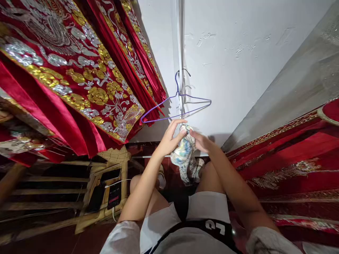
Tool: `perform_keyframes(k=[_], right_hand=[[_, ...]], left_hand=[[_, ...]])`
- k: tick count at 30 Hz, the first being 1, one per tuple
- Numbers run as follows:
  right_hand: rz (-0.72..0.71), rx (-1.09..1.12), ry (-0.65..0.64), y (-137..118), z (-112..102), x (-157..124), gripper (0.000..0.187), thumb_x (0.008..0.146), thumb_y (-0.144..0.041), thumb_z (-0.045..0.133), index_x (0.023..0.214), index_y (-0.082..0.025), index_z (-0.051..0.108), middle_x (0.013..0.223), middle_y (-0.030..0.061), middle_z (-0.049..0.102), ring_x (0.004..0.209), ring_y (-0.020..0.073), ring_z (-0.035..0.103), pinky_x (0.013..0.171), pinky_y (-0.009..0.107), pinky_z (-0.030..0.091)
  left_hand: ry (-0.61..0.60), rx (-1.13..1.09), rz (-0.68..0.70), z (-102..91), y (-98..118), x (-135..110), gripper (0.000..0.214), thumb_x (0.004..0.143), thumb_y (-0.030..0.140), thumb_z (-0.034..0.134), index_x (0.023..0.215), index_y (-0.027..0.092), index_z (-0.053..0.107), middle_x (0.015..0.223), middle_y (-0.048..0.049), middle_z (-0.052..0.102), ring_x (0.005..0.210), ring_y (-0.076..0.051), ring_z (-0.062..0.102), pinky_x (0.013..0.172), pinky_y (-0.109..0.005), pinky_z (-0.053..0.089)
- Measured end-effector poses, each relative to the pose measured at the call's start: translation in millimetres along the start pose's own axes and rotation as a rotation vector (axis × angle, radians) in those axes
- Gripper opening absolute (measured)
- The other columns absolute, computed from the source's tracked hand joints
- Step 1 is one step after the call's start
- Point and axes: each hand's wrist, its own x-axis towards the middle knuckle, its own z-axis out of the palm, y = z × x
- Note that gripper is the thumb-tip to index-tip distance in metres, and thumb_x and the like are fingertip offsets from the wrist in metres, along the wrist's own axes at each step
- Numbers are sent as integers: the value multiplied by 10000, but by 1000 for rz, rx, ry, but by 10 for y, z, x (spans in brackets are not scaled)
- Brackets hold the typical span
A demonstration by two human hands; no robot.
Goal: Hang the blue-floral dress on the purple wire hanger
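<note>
A crumpled white cloth garment with blue and yellow patches (183,151) hangs from both hands in front of my knees. My left hand (173,137) pinches its upper edge between thumb and fingers. On the other side, my right hand (200,140) grips the same edge with its thumb near the left one. The cloth's lower part dangles toward the floor, and its exact kind cannot be made out. Just above my hands, a bare purple clothes hanger (176,114) hangs on the wall at a vertical white strip (180,46).
Red embroidered hangings with gold and silver sequins (97,95) fill the left side. More red cloth (296,155) lines the right. A bamboo seat (123,173) at lower left carries phones, one lit phone (114,195) with a white cable. The white wall (225,63) stands ahead.
</note>
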Motion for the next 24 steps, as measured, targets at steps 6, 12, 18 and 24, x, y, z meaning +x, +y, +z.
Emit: perform_keyframes(k=[6,12,18,24], right_hand=[[-418,-550,136,-486,-387,97,231,608,-250,744,795,-192,623,777,18,639,807,213,613,782,332,504],[-373,-667,322,-291,-575,590,163,785,-301,543,847,-186,639,912,65,712,927,255,646,908,385,499],[-212,-697,517,8,-701,557,211,722,-383,607,738,-176,645,798,74,706,819,266,644,751,348,486],[-247,-555,515,-74,-753,216,210,690,-372,673,761,-177,641,757,49,676,744,226,620,659,313,469]], left_hand=[[-533,88,-317,-300,-117,-124,533,939,674,536,894,157,660,846,-31,639,794,-194,578,748,-296,486],[-561,554,-430,-789,178,-270,425,956,525,502,718,182,584,645,-7,550,608,-151,452,586,-272,326],[-486,1011,-632,-1103,274,-340,258,940,301,452,800,207,648,841,-128,731,729,-272,649,659,-340,412],[-132,743,-220,-1050,115,-88,218,952,306,424,976,199,612,970,-96,720,872,-256,670,852,-368,517]])
